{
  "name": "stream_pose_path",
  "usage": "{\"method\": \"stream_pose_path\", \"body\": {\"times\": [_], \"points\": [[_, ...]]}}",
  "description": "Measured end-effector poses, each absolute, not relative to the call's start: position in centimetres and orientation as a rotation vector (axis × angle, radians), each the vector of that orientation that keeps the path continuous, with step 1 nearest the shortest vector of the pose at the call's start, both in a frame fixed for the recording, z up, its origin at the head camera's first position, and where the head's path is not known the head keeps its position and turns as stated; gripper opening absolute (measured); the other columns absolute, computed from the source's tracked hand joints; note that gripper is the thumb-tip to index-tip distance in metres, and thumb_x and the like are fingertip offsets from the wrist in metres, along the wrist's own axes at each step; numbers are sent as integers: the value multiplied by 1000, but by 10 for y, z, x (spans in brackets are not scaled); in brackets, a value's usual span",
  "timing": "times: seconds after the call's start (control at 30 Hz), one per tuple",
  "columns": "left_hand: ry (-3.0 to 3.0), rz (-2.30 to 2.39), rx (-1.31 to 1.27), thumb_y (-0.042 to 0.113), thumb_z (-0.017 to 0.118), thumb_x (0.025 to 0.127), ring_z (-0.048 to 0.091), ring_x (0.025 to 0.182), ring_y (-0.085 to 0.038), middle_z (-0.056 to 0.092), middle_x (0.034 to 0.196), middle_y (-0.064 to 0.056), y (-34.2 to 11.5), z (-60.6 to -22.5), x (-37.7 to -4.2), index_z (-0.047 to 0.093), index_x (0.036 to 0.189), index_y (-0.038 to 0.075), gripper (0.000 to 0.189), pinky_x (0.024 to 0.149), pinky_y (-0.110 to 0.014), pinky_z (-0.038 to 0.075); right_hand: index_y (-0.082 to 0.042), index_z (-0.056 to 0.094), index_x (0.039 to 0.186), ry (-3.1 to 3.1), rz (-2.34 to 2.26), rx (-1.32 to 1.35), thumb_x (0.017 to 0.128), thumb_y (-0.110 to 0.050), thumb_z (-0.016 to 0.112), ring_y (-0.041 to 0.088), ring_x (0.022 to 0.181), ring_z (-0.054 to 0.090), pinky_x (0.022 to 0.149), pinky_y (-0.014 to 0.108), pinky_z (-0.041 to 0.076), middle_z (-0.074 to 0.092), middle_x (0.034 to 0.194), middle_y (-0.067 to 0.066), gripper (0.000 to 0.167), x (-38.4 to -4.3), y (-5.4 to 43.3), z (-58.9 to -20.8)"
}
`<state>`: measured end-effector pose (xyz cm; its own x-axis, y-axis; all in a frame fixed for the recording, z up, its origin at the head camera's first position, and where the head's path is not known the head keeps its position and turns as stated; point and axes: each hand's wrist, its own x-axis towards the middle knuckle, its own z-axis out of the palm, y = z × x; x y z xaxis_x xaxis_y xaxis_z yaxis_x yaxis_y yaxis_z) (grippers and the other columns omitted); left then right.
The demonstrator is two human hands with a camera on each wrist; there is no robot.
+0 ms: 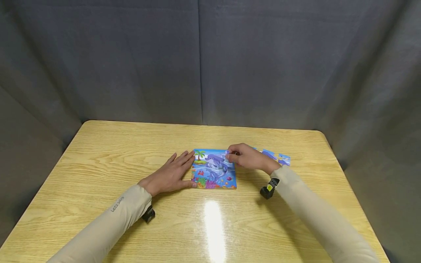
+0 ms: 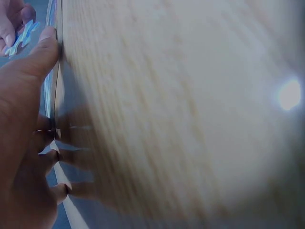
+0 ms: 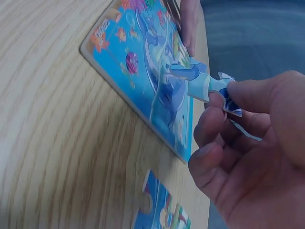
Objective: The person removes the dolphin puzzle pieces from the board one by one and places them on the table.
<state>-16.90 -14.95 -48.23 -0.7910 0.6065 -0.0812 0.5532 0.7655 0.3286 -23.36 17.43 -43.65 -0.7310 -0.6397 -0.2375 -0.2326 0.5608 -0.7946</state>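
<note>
Wooden tabletop (image 1: 171,233): lying under everything, backed by grey curtain (image 1: 131,65).
Dolphin puzzle board (image 1: 213,173): resting flat on the wood, between both hands.
Left hand (image 1: 172,173): laid along the board's left side, fingers extended and touching the edge, thumb at the near corner; grasping nothing.
Right hand (image 1: 248,156): pinching a jigsaw piece (image 3: 200,86) between thumb and fingers, over the board's far right corner.
Held piece's pose: tilted in the right wrist view; contact with the board too hard to judge.
Loose jigsaw pieces (image 1: 284,159): lying on the wood to the right of the board, partly hidden by the right hand.
Pinch risk: could slip or flip, likely from holding such a thin edge at an angle.
Tab risk: could jam or bend, from pressing down misaligned.
Board risk: could slide on the wood, from a sideways push stronger than the left hand's bracing.
Scatter risk: could disturb the loose pieces, from a low sweep of the right wrist.
Board contents: showing dolphins, palm tree (image 1: 199,155) and crab (image 1: 200,173); cannot tell fitted pieces from printed backing.
</note>
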Motion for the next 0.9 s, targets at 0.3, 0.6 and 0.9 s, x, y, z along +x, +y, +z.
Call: {"method": "stream_pose_path", "body": {"times": [0.3, 0.6, 0.9], "points": [[2775, 451, 924, 64, 60, 102, 16, 168, -38, 15, 181, -15, -150, -483, -170, 25, 169, 1, 98, 134, -66, 14, -3, 60, 97, 2269, -1083, -641, 115, -21, 48, 19, 62, 44, 58, 31, 37, 50, 74, 8, 28, -235, 191, -434], [2776, 455, 921, 65, 60, 102, 15, 168, -37, 14, 181, -13, -150, -482, -169, 25, 169, 2, 99, 135, -66, 13, -1, 61, 99, 2327, -1034, -627, 115, -21, 48, 20, 64, 45, 63, 32, 41, 51, 77, 7, 29, -235, 210, -433], [2773, 446, 913, 67, 58, 102, 13, 169, -35, 12, 181, -12, -150, -486, -170, 23, 169, 3, 100, 135, -64, 12, -2, 57, 93, 2349, -1041, -622, 115, -20, 49, 15, 59, 41, 63, 30, 41, 45, 69, 1, 30, -231, 230, -434]]}}
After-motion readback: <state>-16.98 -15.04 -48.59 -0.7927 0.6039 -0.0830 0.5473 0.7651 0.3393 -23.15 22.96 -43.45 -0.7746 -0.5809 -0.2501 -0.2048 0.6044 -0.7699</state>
